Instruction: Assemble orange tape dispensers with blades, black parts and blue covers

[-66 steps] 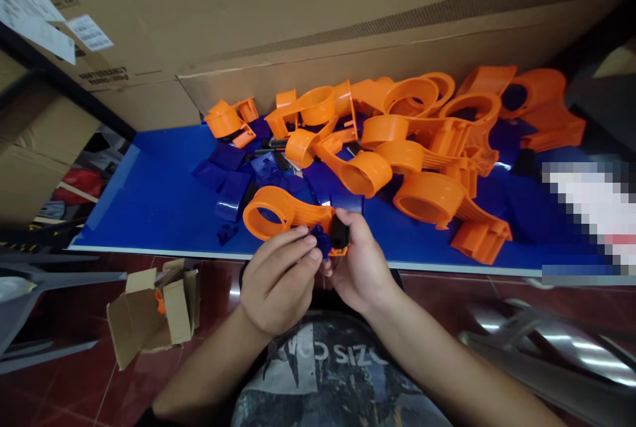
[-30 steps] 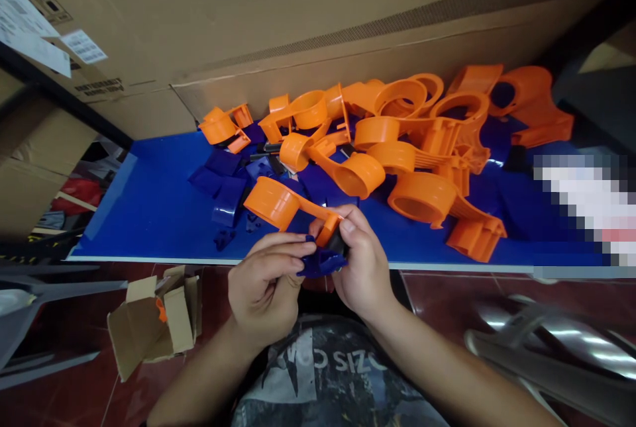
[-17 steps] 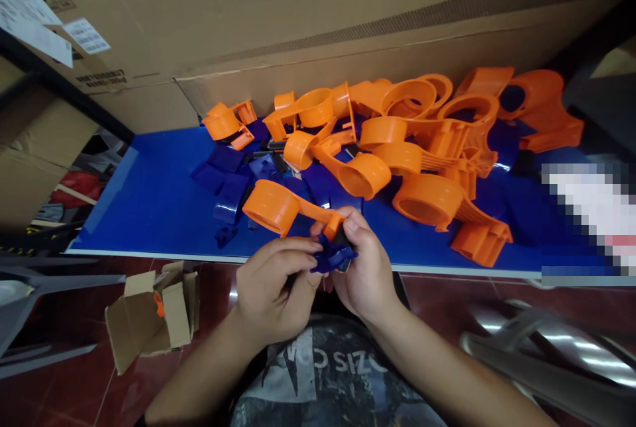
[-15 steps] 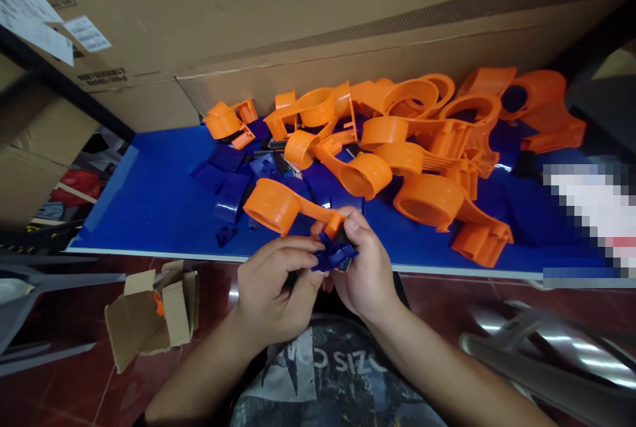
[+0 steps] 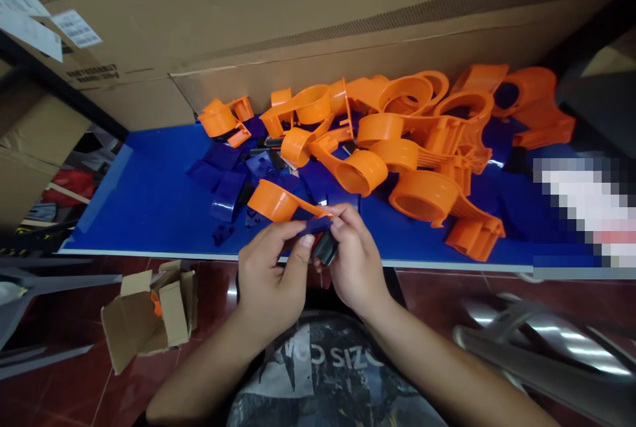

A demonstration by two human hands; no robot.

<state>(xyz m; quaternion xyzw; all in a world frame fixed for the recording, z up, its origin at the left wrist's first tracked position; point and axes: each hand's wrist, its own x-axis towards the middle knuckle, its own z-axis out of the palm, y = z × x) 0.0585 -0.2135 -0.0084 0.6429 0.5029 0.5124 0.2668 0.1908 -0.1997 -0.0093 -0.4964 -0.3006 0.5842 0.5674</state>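
Near the table's front edge, both hands are together around an orange plastic tape dispenser [image 5: 272, 200], its ring pointing left. My left hand [image 5: 272, 278] is closed, with thumb and fingers pinching a dark blue plastic piece [image 5: 316, 224] against the dispenser's end. Closed around that same end is my right hand [image 5: 358, 265], which hides much of it. A black part [image 5: 325, 248] shows between the two hands; how it is joined to the rest cannot be made out. Loose blue plastic pieces [image 5: 229, 195] lie on the table beyond my left hand.
Several more orange tape dispensers [image 5: 422, 195] are heaped across the blue table [image 5: 144, 195]. A large cardboard box [image 5: 298, 23] stands behind them. On the floor at left is an open carton [image 5: 134, 321] with an orange bit inside. A chair [image 5: 536, 347] stands at right.
The blue piece has turned and moved up against the dispenser's end, exposing more of the black part. My left thumb now presses at it. The view has shifted slightly.
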